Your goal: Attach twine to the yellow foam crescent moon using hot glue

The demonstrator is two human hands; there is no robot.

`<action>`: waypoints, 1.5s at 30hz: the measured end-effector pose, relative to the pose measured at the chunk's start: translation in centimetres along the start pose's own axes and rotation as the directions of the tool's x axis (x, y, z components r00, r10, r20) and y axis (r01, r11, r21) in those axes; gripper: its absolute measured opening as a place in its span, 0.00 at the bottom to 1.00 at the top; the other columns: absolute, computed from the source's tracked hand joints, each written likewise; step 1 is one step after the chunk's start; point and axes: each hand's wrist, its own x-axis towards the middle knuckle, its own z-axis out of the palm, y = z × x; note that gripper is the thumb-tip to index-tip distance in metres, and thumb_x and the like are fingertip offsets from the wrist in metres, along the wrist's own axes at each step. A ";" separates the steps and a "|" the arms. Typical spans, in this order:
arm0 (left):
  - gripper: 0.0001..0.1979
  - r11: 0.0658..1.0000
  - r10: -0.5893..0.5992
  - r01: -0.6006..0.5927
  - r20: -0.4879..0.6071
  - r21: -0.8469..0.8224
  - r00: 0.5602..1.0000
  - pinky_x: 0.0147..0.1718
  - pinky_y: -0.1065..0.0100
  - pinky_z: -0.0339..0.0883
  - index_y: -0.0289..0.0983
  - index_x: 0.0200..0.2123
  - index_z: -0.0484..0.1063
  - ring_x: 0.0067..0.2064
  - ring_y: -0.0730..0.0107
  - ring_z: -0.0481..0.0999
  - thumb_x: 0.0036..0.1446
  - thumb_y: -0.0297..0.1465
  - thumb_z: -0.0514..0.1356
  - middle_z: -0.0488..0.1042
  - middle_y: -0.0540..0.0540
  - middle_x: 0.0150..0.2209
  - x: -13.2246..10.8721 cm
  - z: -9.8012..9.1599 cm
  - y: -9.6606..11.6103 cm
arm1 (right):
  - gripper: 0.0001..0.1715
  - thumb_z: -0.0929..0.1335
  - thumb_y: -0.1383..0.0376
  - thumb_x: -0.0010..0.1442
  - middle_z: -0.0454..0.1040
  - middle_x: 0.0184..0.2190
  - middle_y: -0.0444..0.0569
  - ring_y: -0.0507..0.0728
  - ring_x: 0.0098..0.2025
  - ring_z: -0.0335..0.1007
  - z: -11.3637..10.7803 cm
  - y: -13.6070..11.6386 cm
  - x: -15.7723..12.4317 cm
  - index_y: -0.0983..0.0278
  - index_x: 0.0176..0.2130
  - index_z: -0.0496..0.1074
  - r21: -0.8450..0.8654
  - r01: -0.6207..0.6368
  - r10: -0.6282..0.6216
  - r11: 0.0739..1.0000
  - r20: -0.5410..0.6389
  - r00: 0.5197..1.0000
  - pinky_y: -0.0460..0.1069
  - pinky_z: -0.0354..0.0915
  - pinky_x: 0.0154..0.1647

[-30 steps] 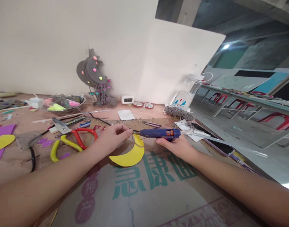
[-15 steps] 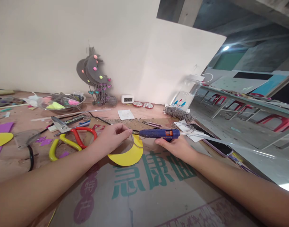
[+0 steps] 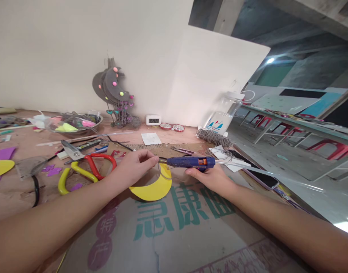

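The left hand has its thumb and pointing finger pressed together at the tips, pinching a thin gray string. The string hangs in a loop over one end of a yellow moon shape. The right hand is curled around a blue glue gun with its thumb toward us (most of its fingers are hidden behind the gun). The gun's nose points at the left hand's fingertips and is very close; I can't tell if it touches the string. A long clear glue stick pokes out of the back of the gun. The yellow moon lies on a cardboard sheet on the worktop, just below both hands. Scissors lie beyond the left arm.
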 end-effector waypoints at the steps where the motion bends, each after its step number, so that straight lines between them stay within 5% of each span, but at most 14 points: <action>1: 0.14 1.000 0.001 -0.001 0.002 0.001 1.000 0.22 0.74 0.55 0.36 0.24 0.67 0.22 0.76 0.63 0.48 0.42 0.56 0.67 0.53 0.21 0.0 0.0 0.0 | 0.12 0.66 0.55 0.50 0.75 0.26 0.42 0.55 0.30 0.70 0.0 0.0 0.0 0.60 0.29 0.72 0.003 0.002 -0.002 1.000 0.000 1.000 0.46 0.67 0.30; 45: 0.14 1.000 -0.007 0.007 0.024 0.022 1.000 0.27 0.72 0.57 0.37 0.25 0.67 0.26 0.74 0.65 0.50 0.42 0.55 0.68 0.53 0.24 0.0 -0.1 -0.2 | 0.15 0.66 0.54 0.52 0.76 0.30 0.44 0.55 0.32 0.70 -0.1 0.2 0.1 0.62 0.33 0.73 -0.048 0.006 -0.008 0.999 -0.043 0.999 0.47 0.67 0.33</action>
